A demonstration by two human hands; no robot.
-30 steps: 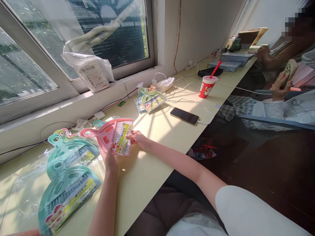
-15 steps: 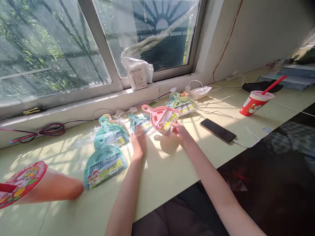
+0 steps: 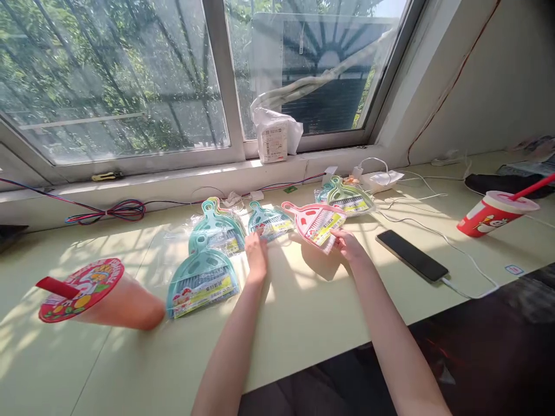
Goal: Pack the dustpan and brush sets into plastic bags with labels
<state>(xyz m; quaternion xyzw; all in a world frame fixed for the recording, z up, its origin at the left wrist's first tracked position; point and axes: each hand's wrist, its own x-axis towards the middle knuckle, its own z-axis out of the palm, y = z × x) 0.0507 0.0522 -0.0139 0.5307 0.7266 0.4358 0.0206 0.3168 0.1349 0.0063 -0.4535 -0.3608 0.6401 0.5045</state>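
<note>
My right hand (image 3: 349, 246) pinches the lower right corner of a pink dustpan and brush set (image 3: 314, 222), a white-bristled brush lying in the pan behind a yellow label. The set is tilted above the table, casting a shadow below. My left hand (image 3: 256, 254) rests on the table, its fingers closed at the lower left edge of a smaller-looking teal dustpan and brush set (image 3: 271, 222). Left of it lie a wrapped teal set (image 3: 203, 280) and a stack of sets (image 3: 214, 222) in clear plastic. Beyond the pink one sits a green set (image 3: 349, 196).
A tall drink cup (image 3: 125, 300) stands at the left, a red cup (image 3: 489, 214) at the right. A phone (image 3: 411, 254) with a white cable lies right of my hand. Bundled wires (image 3: 115, 212) run along the wall; a tissue pack (image 3: 274, 141) is on the windowsill.
The camera view has shifted, so everything sits farther right and the left cup shows more fully. Both hands keep their places at the pink and teal sets.
</note>
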